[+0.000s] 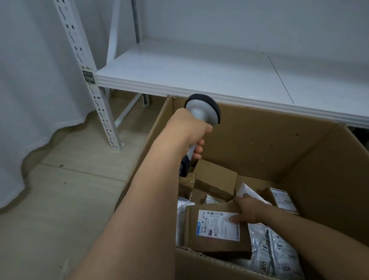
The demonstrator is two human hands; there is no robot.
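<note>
Parcel (213,235) of brown card lies flat near the front of the big carton (263,142), its white label (218,226) facing up; right grip (248,209) rests on its far right corner, thumb on the label, fingers over the far edge, though I cannot tell whether they curl under it; left grip (190,129) is closed round the handle of a scanner (202,108), held above the carton. The parcel looks stiff, fairly light and dull-surfaced, unlikely to slip; best taken by a long edge, thumb clear of the barcode. Crinkly plastic mailers (280,254) lie against its right side and may slide; smaller boxes (215,178) crowd behind; the carton's tall walls and the white shelf (202,73) beyond limit the lift.
</note>
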